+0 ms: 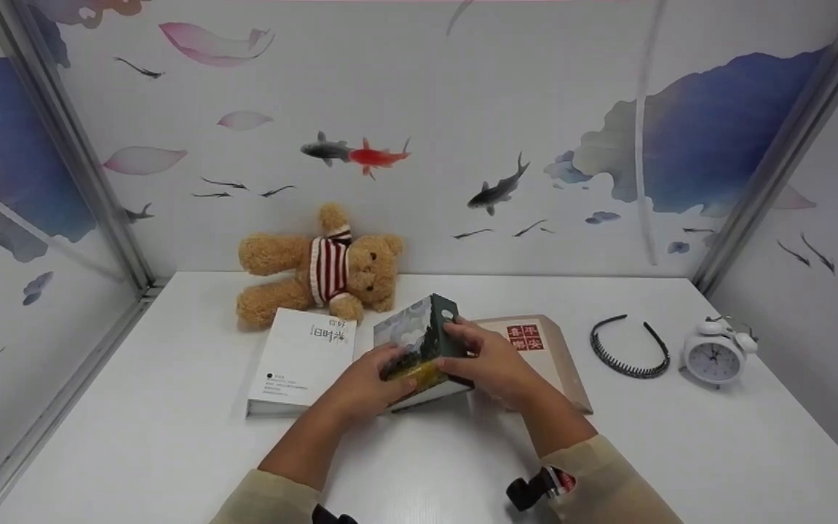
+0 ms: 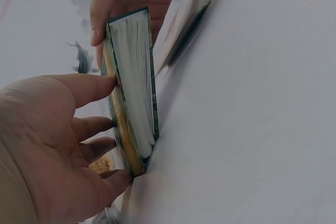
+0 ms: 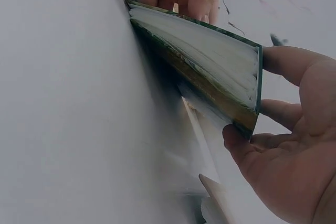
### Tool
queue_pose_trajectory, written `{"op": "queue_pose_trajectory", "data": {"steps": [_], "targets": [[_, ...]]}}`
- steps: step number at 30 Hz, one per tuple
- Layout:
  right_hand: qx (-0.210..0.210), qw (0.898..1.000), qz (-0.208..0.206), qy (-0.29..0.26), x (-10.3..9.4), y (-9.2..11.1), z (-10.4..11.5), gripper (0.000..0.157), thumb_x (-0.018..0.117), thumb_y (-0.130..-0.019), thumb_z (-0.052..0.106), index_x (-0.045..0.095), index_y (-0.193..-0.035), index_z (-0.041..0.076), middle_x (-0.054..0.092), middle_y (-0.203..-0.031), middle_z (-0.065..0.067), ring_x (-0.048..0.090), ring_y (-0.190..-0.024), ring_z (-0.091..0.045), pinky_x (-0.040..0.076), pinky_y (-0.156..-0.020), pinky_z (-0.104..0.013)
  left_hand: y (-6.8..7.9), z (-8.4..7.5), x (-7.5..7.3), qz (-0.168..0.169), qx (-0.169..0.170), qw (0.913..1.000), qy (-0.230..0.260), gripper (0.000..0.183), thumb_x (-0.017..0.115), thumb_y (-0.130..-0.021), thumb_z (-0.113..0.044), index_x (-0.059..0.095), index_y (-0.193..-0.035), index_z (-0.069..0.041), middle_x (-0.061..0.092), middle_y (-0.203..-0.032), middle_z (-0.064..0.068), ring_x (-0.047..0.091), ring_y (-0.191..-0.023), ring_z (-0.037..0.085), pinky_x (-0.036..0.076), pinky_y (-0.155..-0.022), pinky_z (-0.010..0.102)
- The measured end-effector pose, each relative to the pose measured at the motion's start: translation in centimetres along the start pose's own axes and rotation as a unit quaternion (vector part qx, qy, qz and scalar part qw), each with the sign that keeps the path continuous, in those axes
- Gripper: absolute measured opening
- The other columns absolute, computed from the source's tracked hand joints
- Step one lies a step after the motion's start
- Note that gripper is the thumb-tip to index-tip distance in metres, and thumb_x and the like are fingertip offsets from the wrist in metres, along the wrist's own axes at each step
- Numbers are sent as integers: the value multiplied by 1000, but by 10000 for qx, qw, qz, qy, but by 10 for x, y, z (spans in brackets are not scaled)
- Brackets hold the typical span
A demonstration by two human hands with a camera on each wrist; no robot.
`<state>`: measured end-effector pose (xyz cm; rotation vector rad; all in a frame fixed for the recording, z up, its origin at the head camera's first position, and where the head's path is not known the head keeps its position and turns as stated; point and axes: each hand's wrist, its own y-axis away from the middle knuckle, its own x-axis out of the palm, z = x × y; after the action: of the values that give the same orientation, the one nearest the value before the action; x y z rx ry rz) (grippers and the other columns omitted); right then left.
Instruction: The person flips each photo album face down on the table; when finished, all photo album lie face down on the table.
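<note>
A hardcover book (image 1: pixel 413 331), with a dark green spine and a picture cover banded in yellow, stands tilted over the table in the head view. My right hand (image 1: pixel 495 360) grips it at the spine, thumb by the cover's corner and fingers along the spine edge. The fingertips of my left hand (image 2: pixel 63 135) rest spread against the picture cover. Page edges of the book (image 3: pixel 210 51) face the right wrist camera, slightly fanned between the covers. To the left lies a thick white book (image 1: pixel 298 367); a tan book (image 1: pixel 560 356) with a red stamp is partly behind my right hand.
A teddy bear (image 1: pixel 327 269) in a striped shirt lies against the back wall. On the right, a black toothed headband (image 1: pixel 630 369) lies beside a white alarm clock (image 1: pixel 713 356). All stand on a white table (image 1: pixel 142 437) enclosed by printed panels.
</note>
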<state>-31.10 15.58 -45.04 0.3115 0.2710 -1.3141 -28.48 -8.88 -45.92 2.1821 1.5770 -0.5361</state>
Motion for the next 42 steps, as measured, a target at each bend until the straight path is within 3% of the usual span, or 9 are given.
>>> {"op": "queue_pose_trajectory", "data": {"steps": [6, 12, 22, 32, 42], "targets": [[-14, 9995, 139, -278, -1, 0, -4, 67, 84, -94, 20, 58, -156, 20, 29, -178, -8, 27, -164, -41, 42, -125, -54, 0, -1, 1, 61, 85, 9998, -161, 67, 76, -99, -29, 53, -158, -8, 37, -174, 16, 32, -162, 42, 27, -131, 63], [214, 9992, 234, -246, 0, -1, -9, 69, 83, -94, 19, 56, -157, 21, 36, -174, -14, 39, -159, -40, 48, -121, -54, 1, -2, 2, 75, -44, 9997, -221, 68, 75, -99, -29, 51, -159, -8, 34, -175, 11, 28, -164, 40, 25, -133, 62], [384, 9985, 360, -150, 0, -2, -12, 70, 81, -95, 15, 53, -159, 19, 51, -164, -16, 55, -146, -33, 50, -120, -53, 1, -1, 4, 59, 83, 9976, -684, 67, 75, -99, -30, 53, -157, -6, 35, -175, 11, 29, -164, 39, 27, -132, 60], [413, 9984, 246, 300, 1, -1, -11, 65, 79, -96, 14, 57, -156, 23, 49, -167, -12, 43, -158, -38, 38, -128, -57, 0, -2, 6, 30, -65, 9968, -792, 64, 74, -99, -28, 54, -157, -8, 36, -176, 7, 26, -166, 37, 25, -134, 60], [367, 9988, 250, 203, 4, -1, -10, 65, 78, -97, 17, 55, -158, 19, 46, -169, -12, 39, -160, -38, 35, -130, -56, 2, -3, 3, 96, -79, 9974, -716, 65, 73, -99, -28, 53, -157, -8, 35, -175, 9, 26, -165, 38, 25, -133, 60]]}}
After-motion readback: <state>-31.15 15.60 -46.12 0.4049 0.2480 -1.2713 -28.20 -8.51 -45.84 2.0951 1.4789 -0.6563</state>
